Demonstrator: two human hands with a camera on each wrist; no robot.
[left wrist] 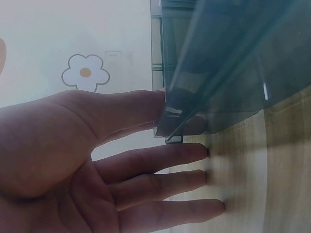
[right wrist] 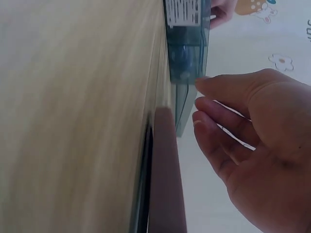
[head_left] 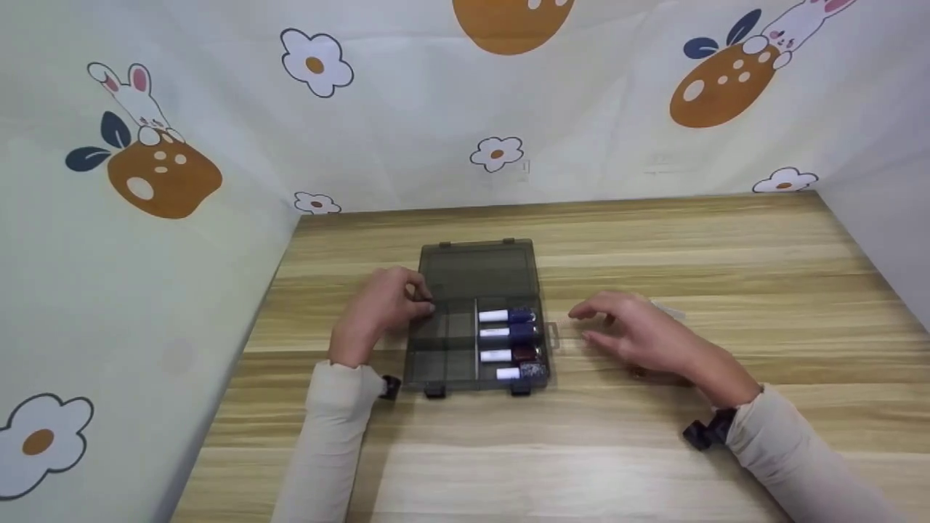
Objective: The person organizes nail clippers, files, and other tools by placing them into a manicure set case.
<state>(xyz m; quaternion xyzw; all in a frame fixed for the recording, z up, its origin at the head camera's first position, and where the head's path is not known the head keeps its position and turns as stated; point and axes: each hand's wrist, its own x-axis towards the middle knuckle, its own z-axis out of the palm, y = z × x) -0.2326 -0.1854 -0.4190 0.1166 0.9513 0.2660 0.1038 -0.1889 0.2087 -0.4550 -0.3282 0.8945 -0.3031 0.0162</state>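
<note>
A dark see-through plastic compartment case lies unfolded on the wooden table, its lid laid back on the far side. Several nail polish bottles with white caps lie in a column in its right-hand compartment, dark blue, dark red and glittery grey. My left hand pinches the case's left edge between thumb and index finger; the other fingers extend below it in the left wrist view. To the right of the case, my right hand hovers with thumb and fingers apart, holding nothing.
A clear hanging tab juts from the case's right side. Behind my right hand a pale flat piece is partly hidden. A blurred brownish bar stands close to the right wrist camera. Patterned cloth walls enclose the table.
</note>
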